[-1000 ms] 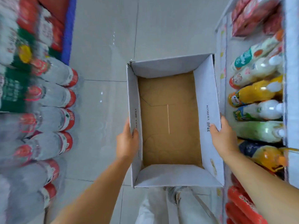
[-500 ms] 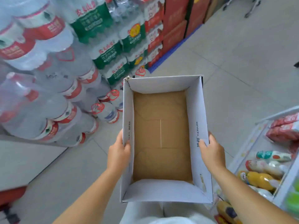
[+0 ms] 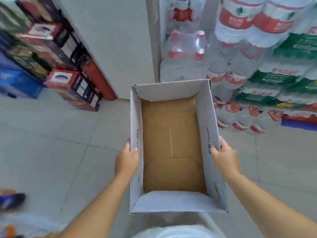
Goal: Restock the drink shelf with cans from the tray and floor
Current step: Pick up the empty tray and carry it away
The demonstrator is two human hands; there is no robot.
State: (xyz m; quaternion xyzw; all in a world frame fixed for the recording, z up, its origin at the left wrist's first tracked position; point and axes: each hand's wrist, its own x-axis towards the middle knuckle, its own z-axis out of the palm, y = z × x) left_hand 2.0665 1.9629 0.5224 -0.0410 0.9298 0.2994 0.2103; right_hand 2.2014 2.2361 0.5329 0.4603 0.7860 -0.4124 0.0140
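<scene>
Grey tiled floor (image 3: 51, 143) fills the lower field. Upper right: shrink-wrapped packs of water bottles (image 3: 240, 48) with red labels, stacked high; beside them, packs with green labels (image 3: 283, 79). Upper centre: a white pillar (image 3: 116, 40). Upper left: stacked red-and-black cartons (image 3: 65, 79) standing on the floor against the pillar, blurred. Centre: the cardboard tray (image 3: 171, 91), white-walled, its brown bottom fully in view, held level above the floor in front of the person, long axis pointing away. The left grip (image 3: 127, 162) clasps the left long wall, thumb (image 3: 136, 152) inside, fingers outside. The right grip (image 3: 226, 158) clasps the right long wall likewise, thumb (image 3: 214, 150) on the inner face near the printed lettering. Lower left: a dark shoe (image 3: 12, 200) on the floor, well apart from the tray.
</scene>
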